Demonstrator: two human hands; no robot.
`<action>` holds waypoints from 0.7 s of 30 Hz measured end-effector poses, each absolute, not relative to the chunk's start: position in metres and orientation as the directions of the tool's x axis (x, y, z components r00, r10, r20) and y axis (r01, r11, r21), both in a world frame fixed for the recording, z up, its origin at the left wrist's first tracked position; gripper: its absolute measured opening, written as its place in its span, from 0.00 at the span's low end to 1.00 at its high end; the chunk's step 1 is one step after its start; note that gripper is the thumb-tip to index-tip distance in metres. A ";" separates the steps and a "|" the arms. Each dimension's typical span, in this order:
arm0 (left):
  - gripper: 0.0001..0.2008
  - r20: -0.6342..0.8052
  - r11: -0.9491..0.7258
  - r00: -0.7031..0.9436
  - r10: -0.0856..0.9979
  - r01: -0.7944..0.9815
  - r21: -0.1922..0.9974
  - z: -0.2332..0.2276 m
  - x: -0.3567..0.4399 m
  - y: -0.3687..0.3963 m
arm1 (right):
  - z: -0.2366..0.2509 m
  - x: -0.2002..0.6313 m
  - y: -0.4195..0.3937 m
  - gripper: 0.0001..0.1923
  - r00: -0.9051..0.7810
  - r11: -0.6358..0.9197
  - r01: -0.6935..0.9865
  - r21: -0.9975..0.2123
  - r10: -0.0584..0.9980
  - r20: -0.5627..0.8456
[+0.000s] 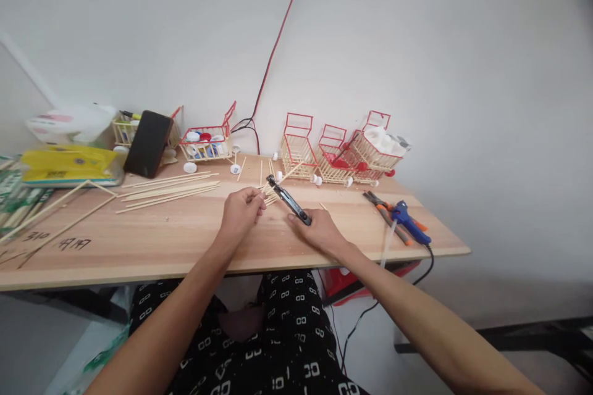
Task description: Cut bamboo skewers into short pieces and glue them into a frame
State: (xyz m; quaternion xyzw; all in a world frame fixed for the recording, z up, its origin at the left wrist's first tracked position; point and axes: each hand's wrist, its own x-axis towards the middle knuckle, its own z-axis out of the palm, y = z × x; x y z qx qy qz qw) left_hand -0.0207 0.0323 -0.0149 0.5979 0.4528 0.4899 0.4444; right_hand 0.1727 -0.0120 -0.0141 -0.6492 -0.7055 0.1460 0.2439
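1. Landmark: black cutter (288, 200), lying slantwise just above the wood surface (185, 234), near the front-middle. Long axis runs from far-left tip down to near-right handle.
2. Right hand (319, 229) is closed round the cutter's near end, w/ the blade end pointing away and left.
3. Left hand (241, 210) sits just left of the cutter's tip, fingers pinched on thin bamboo sticks (271, 196); stick ends reach right up to the blade end, touching or nearly so, can't tell which.
4. So sticks run roughly left-right and cross the cutter's slant at its far tip. Left hand is nearer that tip, right hand nearer the handle.
5. Left of the cutter, well apart: loose pile of long skewers (171, 190).
6. Right of the cutter: pliers (386, 213) & blue glue gun (410, 222), side by side.
7. Beyond the cutter, by the wall: red-and-wood mini carts (343, 151).
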 end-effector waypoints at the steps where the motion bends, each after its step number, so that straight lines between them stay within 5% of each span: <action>1: 0.11 0.210 -0.221 0.091 0.973 0.127 0.967 -0.015 -0.021 0.033 | -0.015 0.170 -0.009 0.23 -0.037 0.122 0.845 -0.520 0.985 0.170; 8: 0.12 0.419 -0.405 -0.008 0.908 0.236 0.883 -0.013 -0.020 0.032 | -0.021 0.163 -0.001 0.21 -0.026 0.168 0.846 -0.506 0.961 0.275; 21: 0.11 0.489 -0.473 -0.002 0.872 0.249 0.845 -0.002 -0.019 0.025 | -0.024 0.161 -0.001 0.22 -0.003 0.200 0.828 -0.524 0.935 0.353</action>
